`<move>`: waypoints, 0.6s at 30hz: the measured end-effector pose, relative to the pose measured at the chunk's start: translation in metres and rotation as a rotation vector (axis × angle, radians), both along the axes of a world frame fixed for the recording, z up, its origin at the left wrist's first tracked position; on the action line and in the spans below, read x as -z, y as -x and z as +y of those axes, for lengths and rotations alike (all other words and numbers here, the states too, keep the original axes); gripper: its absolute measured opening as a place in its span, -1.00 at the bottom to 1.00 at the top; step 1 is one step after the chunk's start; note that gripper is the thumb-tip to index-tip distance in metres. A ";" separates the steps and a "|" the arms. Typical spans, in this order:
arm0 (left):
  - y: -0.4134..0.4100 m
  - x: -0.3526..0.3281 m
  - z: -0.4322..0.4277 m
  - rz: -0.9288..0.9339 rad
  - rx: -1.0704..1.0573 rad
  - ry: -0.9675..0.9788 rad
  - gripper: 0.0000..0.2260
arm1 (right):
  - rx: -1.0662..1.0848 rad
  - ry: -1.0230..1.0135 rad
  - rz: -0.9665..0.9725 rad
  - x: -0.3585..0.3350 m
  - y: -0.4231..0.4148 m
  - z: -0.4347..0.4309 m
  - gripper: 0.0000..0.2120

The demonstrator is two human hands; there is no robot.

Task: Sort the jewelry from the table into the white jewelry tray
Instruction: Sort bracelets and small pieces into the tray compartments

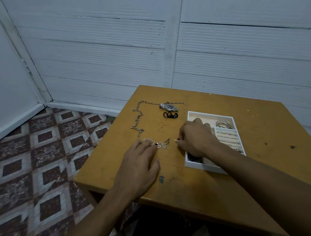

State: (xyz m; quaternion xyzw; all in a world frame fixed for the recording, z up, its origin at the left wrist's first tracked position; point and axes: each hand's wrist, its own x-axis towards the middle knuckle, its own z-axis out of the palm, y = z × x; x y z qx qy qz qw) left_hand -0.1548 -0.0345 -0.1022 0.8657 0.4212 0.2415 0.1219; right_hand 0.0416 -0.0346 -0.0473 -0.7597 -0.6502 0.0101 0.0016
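Note:
A long silver chain (138,118) snakes across the wooden table (260,148). A silver watch (169,107) and a small black piece (170,115) lie at the far side. A heap of small gold jewelry (161,144) sits near the middle. My left hand (139,165) rests with its fingertips on that heap. My right hand (197,137) pinches a small earring (177,140) just left of the white jewelry tray (195,163). The tray holds bangles (223,124) at the back and rows of rings (226,135); my right hand hides part of it.
The table stands in a corner by white panelled walls (112,57). Patterned floor tiles (36,160) lie to the left. A blue hash mark (161,179) is drawn near the table's front edge.

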 end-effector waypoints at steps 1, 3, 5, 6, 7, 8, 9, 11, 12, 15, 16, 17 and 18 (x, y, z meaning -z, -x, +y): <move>0.000 0.000 0.000 0.010 0.002 -0.002 -0.62 | 0.016 -0.021 0.078 -0.002 -0.001 0.000 -0.84; -0.002 -0.001 0.001 0.040 0.006 0.015 -0.60 | 0.041 -0.052 0.279 -0.007 -0.005 -0.002 -0.89; -0.005 -0.003 0.001 0.071 0.009 0.047 -0.57 | 0.043 -0.072 0.458 -0.014 -0.010 -0.006 -0.92; -0.008 -0.005 0.001 0.082 0.012 0.058 -0.56 | 0.039 -0.085 0.512 -0.017 -0.012 -0.007 -0.92; -0.012 -0.007 0.000 0.089 0.019 0.065 -0.56 | 0.039 -0.100 0.551 -0.020 -0.014 -0.009 -0.92; -0.016 -0.010 -0.001 0.094 0.028 0.067 -0.55 | 0.042 -0.116 0.586 -0.023 -0.016 -0.011 -0.93; -0.020 -0.012 -0.002 0.099 0.040 0.066 -0.55 | 0.045 -0.127 0.616 -0.025 -0.018 -0.013 -0.95; -0.029 -0.016 -0.003 0.107 0.070 0.063 -0.55 | 0.035 -0.130 0.653 -0.029 -0.022 -0.016 -0.95; -0.034 -0.017 -0.003 0.102 0.082 0.064 -0.55 | 0.025 -0.123 0.664 -0.032 -0.023 -0.019 -0.93; -0.050 -0.025 -0.004 -0.050 0.086 0.170 -0.57 | -0.008 -0.108 0.688 -0.042 -0.029 -0.028 -0.93; -0.055 -0.029 -0.005 -0.154 0.077 0.233 -0.59 | -0.018 -0.110 0.691 -0.045 -0.031 -0.032 -0.92; -0.061 -0.033 -0.007 -0.254 0.065 0.294 -0.60 | -0.026 -0.114 0.690 -0.049 -0.033 -0.034 -0.91; -0.066 -0.037 -0.008 -0.329 0.057 0.343 -0.62 | -0.031 -0.115 0.678 -0.051 -0.035 -0.037 -0.90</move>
